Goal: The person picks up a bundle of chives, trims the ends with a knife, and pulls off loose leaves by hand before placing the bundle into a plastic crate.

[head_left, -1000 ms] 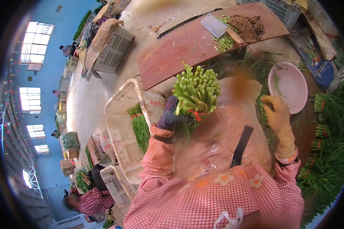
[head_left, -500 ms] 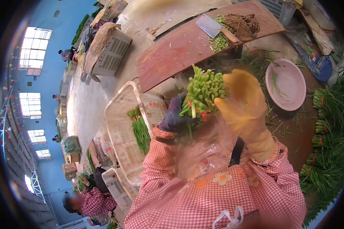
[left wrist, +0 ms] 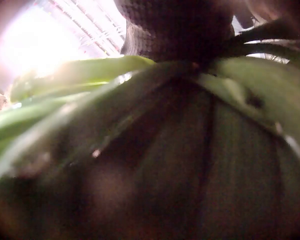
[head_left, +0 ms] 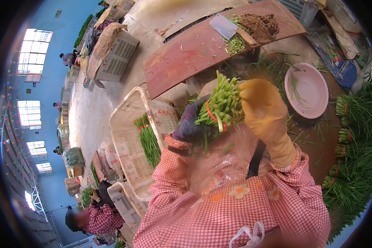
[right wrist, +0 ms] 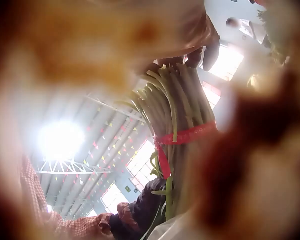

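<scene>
Left hand (head_left: 194, 122), dark-gloved: fingers curled round a bundle of slender green stalks (head_left: 225, 99), red band (right wrist: 195, 133) fitted, above crinkled clear plastic (head_left: 211, 161). Right hand (head_left: 268, 122), yellow-gloved: fingers loosely cupped at blunt stalk ends.

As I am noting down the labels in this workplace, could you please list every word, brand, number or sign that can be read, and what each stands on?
No text is clear enough to quote.
White crate beside the left hand: red characters, too small to read.
Background crate: reddish marks, too small to read.
Blue sack: print, too blurred to read.
Wrist views: no lettering visible.
</scene>
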A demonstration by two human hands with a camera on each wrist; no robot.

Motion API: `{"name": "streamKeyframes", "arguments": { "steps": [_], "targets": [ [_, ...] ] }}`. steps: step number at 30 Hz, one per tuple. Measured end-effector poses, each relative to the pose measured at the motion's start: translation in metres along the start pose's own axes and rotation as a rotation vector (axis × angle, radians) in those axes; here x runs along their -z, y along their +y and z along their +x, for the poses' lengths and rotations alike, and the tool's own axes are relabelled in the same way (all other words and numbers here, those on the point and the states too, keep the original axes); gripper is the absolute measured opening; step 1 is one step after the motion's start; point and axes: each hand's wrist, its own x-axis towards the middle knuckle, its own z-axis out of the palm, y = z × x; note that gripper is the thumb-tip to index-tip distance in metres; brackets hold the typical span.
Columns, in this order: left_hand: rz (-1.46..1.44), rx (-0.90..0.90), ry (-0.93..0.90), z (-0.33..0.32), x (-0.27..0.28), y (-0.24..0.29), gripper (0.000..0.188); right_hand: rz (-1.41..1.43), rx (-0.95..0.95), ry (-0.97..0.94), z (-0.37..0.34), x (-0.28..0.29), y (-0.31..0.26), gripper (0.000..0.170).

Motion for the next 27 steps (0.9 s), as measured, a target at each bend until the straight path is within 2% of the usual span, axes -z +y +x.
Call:
{"name": "streamKeyframes", "arguments": {
  "steps": [1, 4, 10, 13, 22, 27],
  "targets": [
    [0.024, -0.003, -0.009, 0.001, 0.000, 0.001, 0.087, 0.044, -0.041, 0.010, -0.001, 0.000, 0.000, 0.029],
    [0.053, -0.004, -0.023, 0.003, -0.001, 0.005, 0.087, -0.007, 0.012, 0.027, 0.000, 0.002, -0.001, 0.033],
    [0.018, 0.002, -0.022, 0.004, 0.001, 0.002, 0.088, 0.186, -0.157, -0.036, -0.003, 0.002, 0.008, 0.038],
    [0.006, 0.008, -0.024, 0.004, 0.000, 0.003, 0.088, 0.241, -0.171, -0.058, -0.003, 0.004, 0.006, 0.040],
    [0.019, -0.005, -0.021, 0.004, 0.001, 0.001, 0.086, 0.127, -0.054, -0.118, 0.003, 0.007, 0.006, 0.034],
    [-0.011, 0.029, -0.012, 0.004, -0.001, 0.003, 0.086, 0.006, -0.004, -0.097, 0.004, 0.006, 0.004, 0.023]
  ]
}}
